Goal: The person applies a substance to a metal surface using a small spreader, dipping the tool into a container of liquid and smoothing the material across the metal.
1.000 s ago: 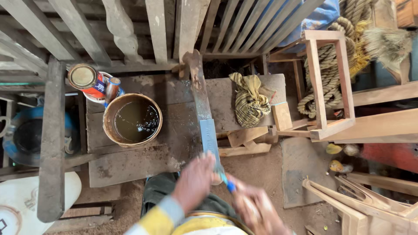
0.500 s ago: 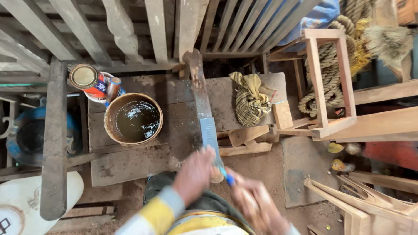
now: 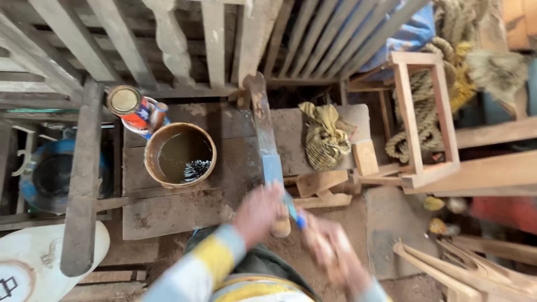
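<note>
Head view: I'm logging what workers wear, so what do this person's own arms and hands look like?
Both hands are bare, with no gloves, and blurred. The left hand comes out of a long sleeve banded in pale grey-blue and yellow. The right hand shows only a sliver of pale cuff at the frame's bottom edge. No rings or watch can be made out.

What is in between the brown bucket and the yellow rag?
In the head view, a long wooden slat lies between the bucket and the rag, its near end painted blue.
</note>
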